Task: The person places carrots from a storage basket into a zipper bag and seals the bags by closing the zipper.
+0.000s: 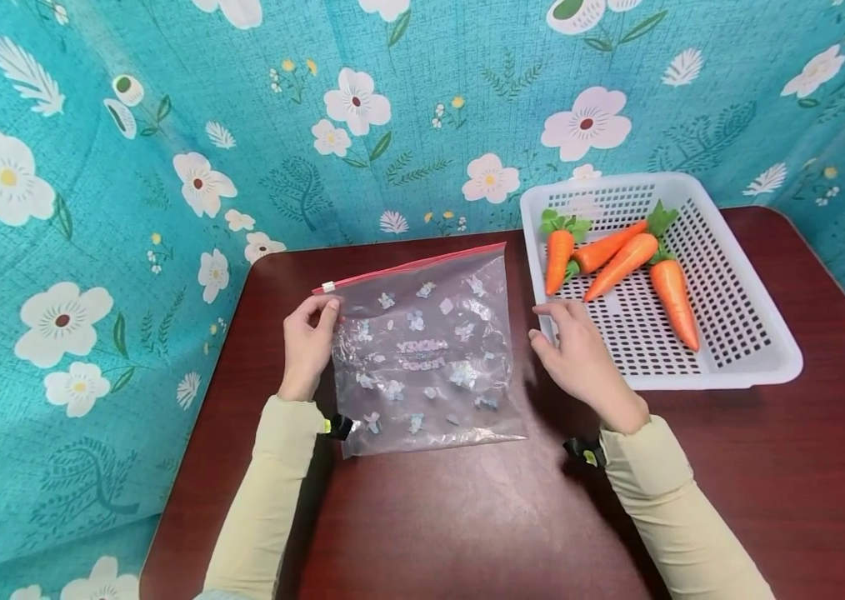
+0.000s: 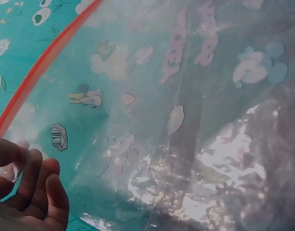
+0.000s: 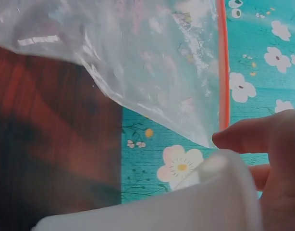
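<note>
A clear plastic zip bag (image 1: 422, 350) with a red zip strip, a white slider (image 1: 328, 287) and small cartoon prints is spread upright above the table. My left hand (image 1: 307, 346) pinches its upper left corner just below the slider; in the left wrist view the thumb and fingers of that hand (image 2: 34, 187) close on the film. My right hand (image 1: 580, 358) holds nothing, its fingers loosely bent between the bag's right edge and the white basket (image 1: 752, 379). In the right wrist view a fingertip (image 3: 224, 139) overlaps the bag's corner, right above the basket rim (image 3: 205, 202).
Several orange carrots (image 1: 673, 300) with green tops lie in the basket at the right. A dark red wooden table (image 1: 422, 525) lies under everything. Behind it and along the left hangs a teal cloth (image 1: 257, 100) printed with flowers.
</note>
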`<state>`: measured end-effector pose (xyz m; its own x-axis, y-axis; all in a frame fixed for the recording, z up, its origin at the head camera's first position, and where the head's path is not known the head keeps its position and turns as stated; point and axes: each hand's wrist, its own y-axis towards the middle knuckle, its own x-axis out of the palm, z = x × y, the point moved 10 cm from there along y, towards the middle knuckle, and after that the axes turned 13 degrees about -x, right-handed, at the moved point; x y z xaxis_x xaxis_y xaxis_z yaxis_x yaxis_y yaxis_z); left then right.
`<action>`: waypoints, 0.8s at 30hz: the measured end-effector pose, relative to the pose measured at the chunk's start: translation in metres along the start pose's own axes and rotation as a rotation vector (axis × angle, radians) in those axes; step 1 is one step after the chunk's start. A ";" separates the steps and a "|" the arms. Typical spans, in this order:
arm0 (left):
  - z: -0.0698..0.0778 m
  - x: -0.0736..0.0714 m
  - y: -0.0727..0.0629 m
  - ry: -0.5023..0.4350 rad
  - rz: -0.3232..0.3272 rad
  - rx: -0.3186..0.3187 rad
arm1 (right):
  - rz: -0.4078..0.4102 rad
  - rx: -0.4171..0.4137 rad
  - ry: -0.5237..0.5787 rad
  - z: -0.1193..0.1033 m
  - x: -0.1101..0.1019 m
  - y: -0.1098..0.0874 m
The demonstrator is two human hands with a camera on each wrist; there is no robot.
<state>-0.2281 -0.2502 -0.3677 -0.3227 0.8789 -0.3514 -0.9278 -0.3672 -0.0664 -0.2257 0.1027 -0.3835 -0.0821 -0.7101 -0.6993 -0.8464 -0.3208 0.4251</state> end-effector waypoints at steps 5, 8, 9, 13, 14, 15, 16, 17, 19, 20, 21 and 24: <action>0.017 -0.001 -0.012 0.001 0.001 0.064 | 0.022 -0.053 0.001 -0.009 -0.012 0.007; 0.017 0.001 -0.013 -0.015 -0.006 0.067 | 0.056 -0.088 -0.008 -0.016 -0.024 0.014; 0.014 0.002 -0.012 -0.021 -0.008 0.065 | 0.061 -0.100 -0.016 -0.019 -0.027 0.017; 0.003 0.008 -0.004 -0.011 -0.023 0.059 | 0.038 -0.131 -0.024 -0.030 -0.038 0.030; 0.000 0.009 -0.002 -0.001 -0.029 0.059 | 0.015 -0.136 -0.023 -0.033 -0.039 0.033; -0.002 0.011 -0.001 0.002 -0.037 0.063 | -0.010 -0.141 -0.019 -0.037 -0.041 0.037; -0.001 0.012 -0.001 0.003 -0.043 0.072 | -0.040 -0.141 -0.018 -0.039 -0.042 0.039; 0.000 0.013 -0.002 0.005 -0.047 0.082 | -0.073 -0.144 -0.018 -0.042 -0.043 0.042; 0.004 0.015 -0.004 -0.002 -0.055 0.104 | -0.139 -0.150 -0.014 -0.048 -0.045 0.046; 0.006 0.016 -0.006 -0.008 -0.058 0.118 | -0.172 -0.156 -0.013 -0.051 -0.045 0.047; 0.008 0.016 -0.007 -0.018 -0.064 0.132 | -0.202 -0.162 -0.011 -0.054 -0.045 0.049; 0.015 0.019 -0.012 -0.035 -0.082 0.168 | -0.294 -0.192 -0.011 -0.064 -0.042 0.052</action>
<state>-0.2263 -0.2246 -0.3600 -0.2486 0.9149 -0.3182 -0.9684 -0.2408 0.0643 -0.2325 0.0764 -0.2952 0.1442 -0.5631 -0.8137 -0.7202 -0.6236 0.3040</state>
